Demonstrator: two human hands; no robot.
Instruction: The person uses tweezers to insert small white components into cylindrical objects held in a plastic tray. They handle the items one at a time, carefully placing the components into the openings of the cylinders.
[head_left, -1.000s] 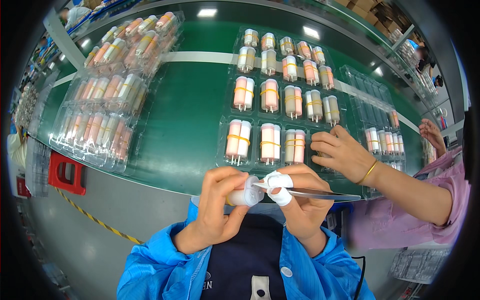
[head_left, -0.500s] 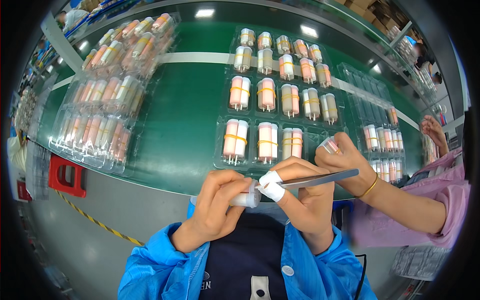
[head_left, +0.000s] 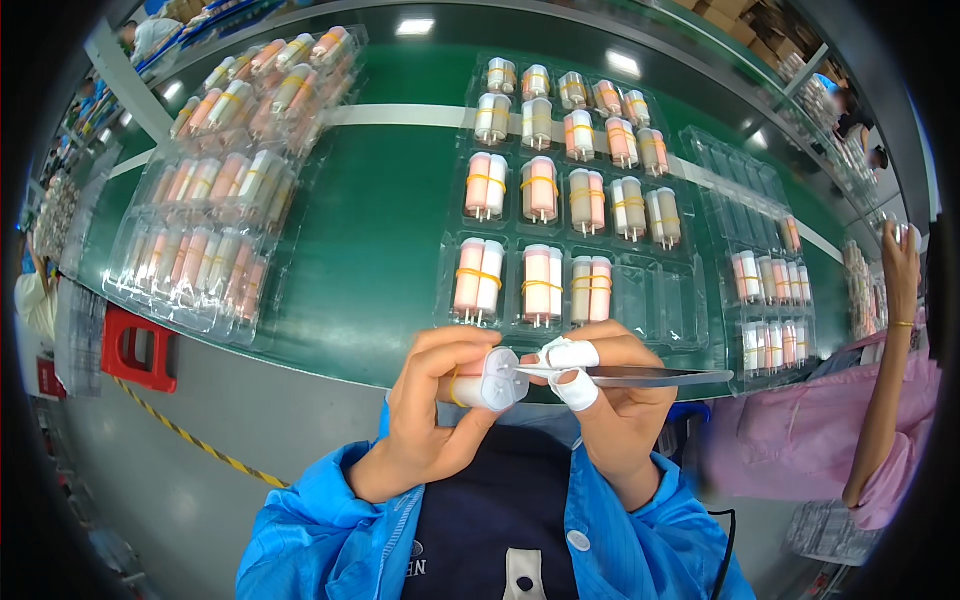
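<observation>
My left hand [head_left: 425, 405] is wrapped round a bundle of pink and white tubes [head_left: 468, 388], tilted so its pale plastic end faces the tweezers. Part of a yellow rubber band shows on the bundle between my fingers. In my right hand [head_left: 630, 395] is a pair of metal tweezers [head_left: 660, 377], pinched between thumb and forefinger, both covered in white wraps. The tweezer tips reach the end of the bundle, where thin pale prongs show; whether they grip one I cannot tell. Beyond my hands lies a clear plastic tray [head_left: 665, 300] of similar banded bundles, standing in rows.
Clear trays of tubes [head_left: 200, 320] are stacked at the left of the green work surface [head_left: 360, 240]. A partly filled clear tray [head_left: 735, 185] lies at the right. A pink-sleeved co-worker's arm [head_left: 885, 400] rises at far right. A red plastic stool [head_left: 140, 350] stands at left.
The co-worker's hand has left the middle tray with a bundle and swung to the far right. My left hand has turned the bundle, showing more of its end; the tweezers have shifted slightly.
</observation>
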